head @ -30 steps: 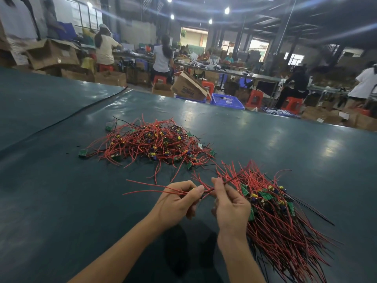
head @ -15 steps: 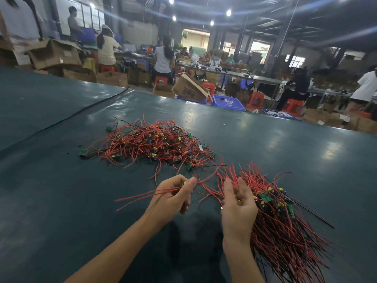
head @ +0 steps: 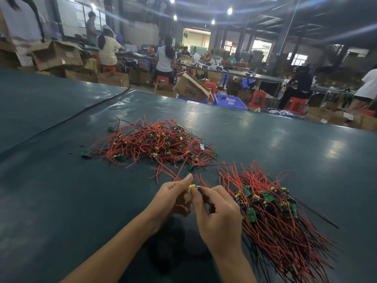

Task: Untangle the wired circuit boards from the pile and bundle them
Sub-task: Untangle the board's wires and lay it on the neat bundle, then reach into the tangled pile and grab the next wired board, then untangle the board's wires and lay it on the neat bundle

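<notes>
**Wired circuit board: handling between tangled pile and sorted bundle**
Left hand and right hand both pinch the board above the table, its red leads trailing toward the pile. The unit appears light, with a rigid board and limp, snag-prone leads. Grip the board edges and draw the leads out slowly, because the solder joints are probably fragile.

**Glossy table, smooth wires, dull cardboard**

The table has a dark green covering, smooth and glossy, and it mirrors the ceiling lights. The red wires have a smooth plastic coating with a slight sheen. The circuit boards look green and matt. Behind them, the boxes are matt brown cardboard. The blue basket and red stools are plastic.
</notes>
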The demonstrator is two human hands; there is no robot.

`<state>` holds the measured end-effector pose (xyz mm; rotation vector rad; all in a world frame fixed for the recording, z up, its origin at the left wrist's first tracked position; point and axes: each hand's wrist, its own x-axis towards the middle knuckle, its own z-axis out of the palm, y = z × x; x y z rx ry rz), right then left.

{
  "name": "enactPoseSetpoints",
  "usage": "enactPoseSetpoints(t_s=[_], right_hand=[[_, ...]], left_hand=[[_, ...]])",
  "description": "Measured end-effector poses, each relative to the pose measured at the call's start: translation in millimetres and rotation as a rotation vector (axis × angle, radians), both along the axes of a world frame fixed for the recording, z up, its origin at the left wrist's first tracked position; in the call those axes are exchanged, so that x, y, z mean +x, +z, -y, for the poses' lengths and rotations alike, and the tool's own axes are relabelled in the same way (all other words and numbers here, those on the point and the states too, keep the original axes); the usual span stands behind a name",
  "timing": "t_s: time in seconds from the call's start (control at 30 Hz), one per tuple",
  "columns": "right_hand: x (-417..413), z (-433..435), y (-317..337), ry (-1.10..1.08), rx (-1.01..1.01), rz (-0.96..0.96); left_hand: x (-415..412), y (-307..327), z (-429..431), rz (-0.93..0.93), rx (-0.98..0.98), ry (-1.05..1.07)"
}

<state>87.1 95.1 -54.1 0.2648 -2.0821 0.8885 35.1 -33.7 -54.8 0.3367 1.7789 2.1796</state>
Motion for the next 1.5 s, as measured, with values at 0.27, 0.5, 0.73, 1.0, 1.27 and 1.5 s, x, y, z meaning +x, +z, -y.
enactPoseSetpoints(t_s=[0.27,0.5,0.73,1.0,1.27,1.5], right_hand=[[-2,-22,6,-0.417,-0.065,0.181],[-4,-32,1,-0.488,-0.055,0.389],[-3,-24,1,-0.520,0.021,0.381],[-3,-15,-3,-0.376,-0.010,0.451],[-4,-10,-7,-0.321,-0.011,0.507],[-4,-10,-5,-0.293,-0.012,0.496]], left_hand=[[-11,-18,15,-0.662,-0.865,0.484],[-15,-32,19,-0.588,-1.405,0.193],[-19,-36,20,-0.622,-1.436,0.192],[-30,-40,17,-0.578,-1.466,0.158],[-49,-43,15,-0.529,-1.488,0.153],[-56,-37,9,-0.684,-1.384,0.318]])
